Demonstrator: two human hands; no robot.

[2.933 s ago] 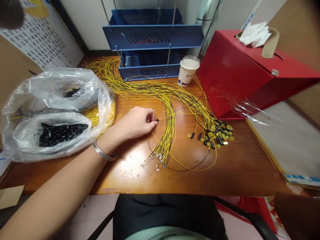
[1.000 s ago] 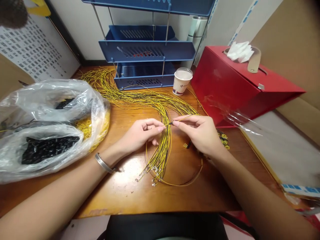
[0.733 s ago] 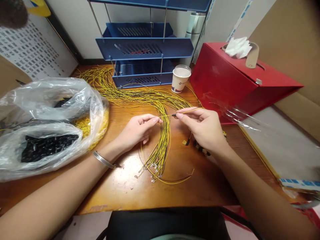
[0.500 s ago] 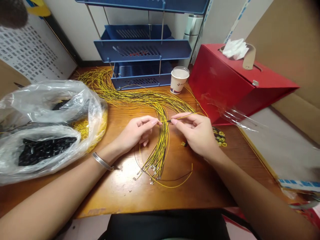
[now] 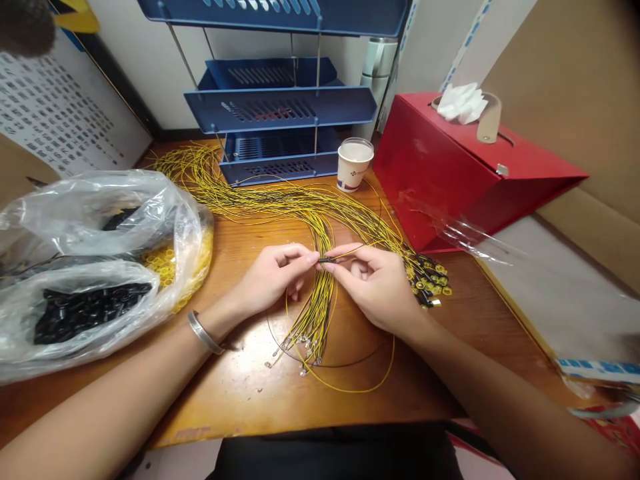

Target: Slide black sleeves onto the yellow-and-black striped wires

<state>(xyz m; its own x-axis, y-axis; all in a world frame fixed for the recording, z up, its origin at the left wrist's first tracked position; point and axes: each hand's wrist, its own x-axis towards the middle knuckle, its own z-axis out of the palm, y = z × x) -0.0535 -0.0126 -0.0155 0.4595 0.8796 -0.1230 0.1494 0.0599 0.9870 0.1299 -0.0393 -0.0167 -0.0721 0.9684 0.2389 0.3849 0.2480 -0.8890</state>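
A bundle of thin yellow and black wires [image 5: 250, 197] curves across the wooden table, and one branch of it runs down beneath my fingertips. Above that branch is a small black sleeve [image 5: 327, 260] with wire running from it. My left hand [image 5: 280, 275] pinches the sleeve's left end between thumb and forefinger. From the other side, my right hand [image 5: 380, 283] pinches its right end, with a wire passing along the forefinger. Loose wire loops [image 5: 350, 391] hang below, near the bundle's metal-tipped ends [image 5: 307, 347]. Black fittings with yellow rings [image 5: 433, 277] lie beyond my right hand.
Clear plastic bags [image 5: 187, 200] at left hold black parts [image 5: 95, 308] and yellow rings [image 5: 161, 267]. A blue tray rack [image 5: 280, 110] stands at the back beside a paper cup [image 5: 354, 163]. To the right is a red box [image 5: 470, 160] with tissue on top.
My hands have come closer together, and the black sleeve now spans the gap between their fingertips. The right hand moved left, uncovering more black fittings. The loose wire loop swung wider.
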